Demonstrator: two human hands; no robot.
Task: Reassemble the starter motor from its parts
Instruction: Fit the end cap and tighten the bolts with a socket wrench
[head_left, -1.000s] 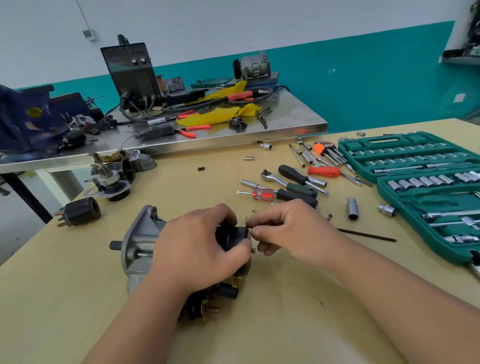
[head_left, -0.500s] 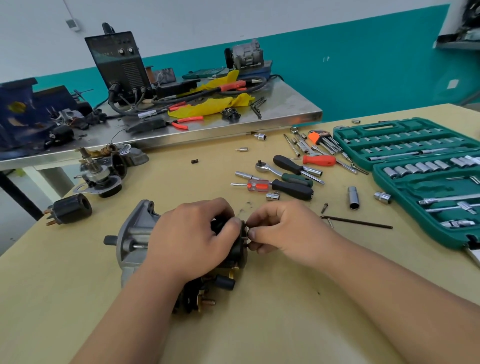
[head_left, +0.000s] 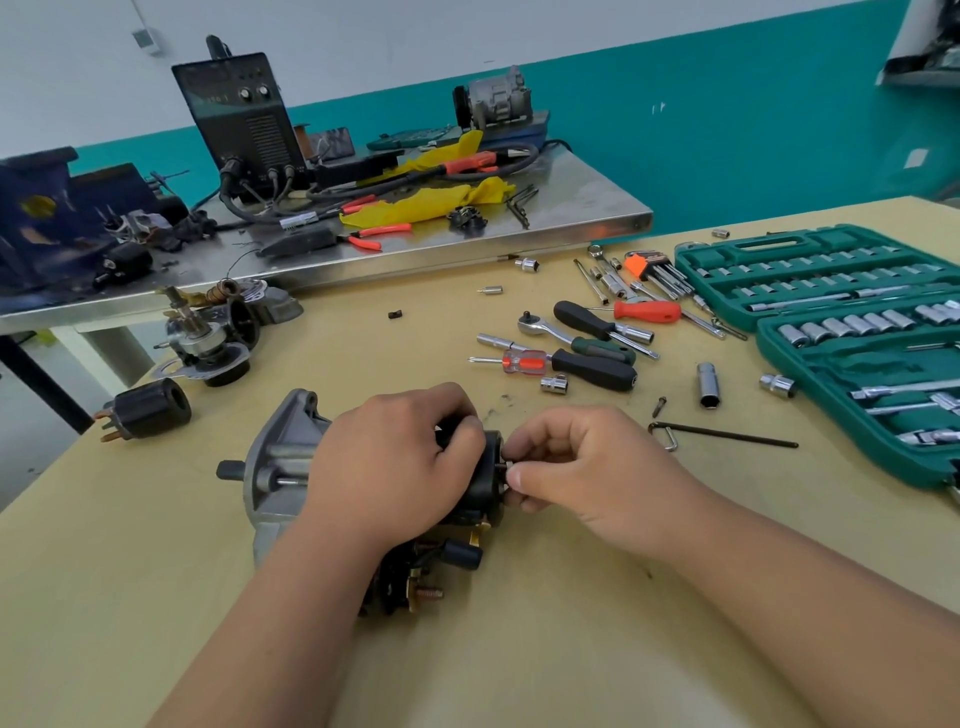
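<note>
green socket case (head_left: 810, 270) is lying open at the right of the wooden bench (head_left: 156, 571), sockets sitting in its rows. ratchet (head_left: 545, 328), red-handled screwdriver (head_left: 647, 310), black-handled driver (head_left: 592, 368) and hex key set (head_left: 654, 270) are lying loose just left of it. deep socket (head_left: 707, 384) is lying near a long black rod (head_left: 727, 435). behind, black welder (head_left: 244, 114), yellow cloth (head_left: 431, 202) and red pliers (head_left: 379, 234) are sitting on a steel bench (head_left: 571, 218).

We see the left hand (head_left: 395, 467) curled over the starter motor (head_left: 283, 467) on the tan table (head_left: 130, 597). The right hand (head_left: 592, 467) pinches a fastener (head_left: 509, 464) (too small to identify) at the motor's black end cap (head_left: 483, 486). An open green socket case (head_left: 831, 244) lies well apart.
</note>
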